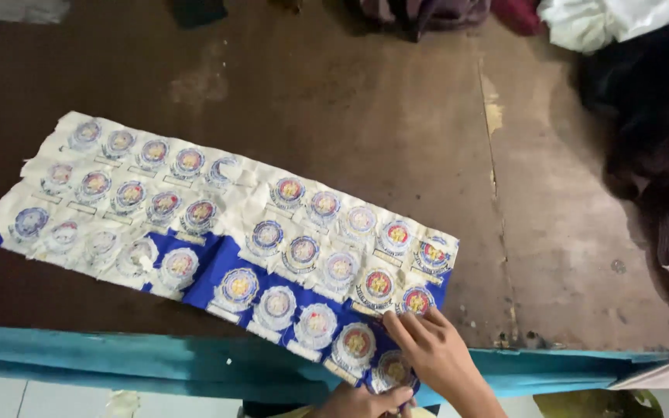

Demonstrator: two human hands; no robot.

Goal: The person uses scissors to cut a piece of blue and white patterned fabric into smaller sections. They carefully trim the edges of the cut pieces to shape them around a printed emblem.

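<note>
The long white-and-blue fabric strip of round embroidered badges (218, 224) is lying across the brown wooden desk (365, 101), its long axis running from far-left down to the near edge. There the left hand (361, 402) is pinching its overhanging end in a narrow grip, while the right hand (435, 356) is pressing flat just beside it.

Badge sheet (218, 232) on table (365, 101), clothes (598, 19) behind, hands at sheet's near-right corner

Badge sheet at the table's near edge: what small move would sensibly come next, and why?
Probably lift the near corner of the badge sheet a little. The right hand presses on its badges and the left hand pinches the corner overhanging the table.
</note>
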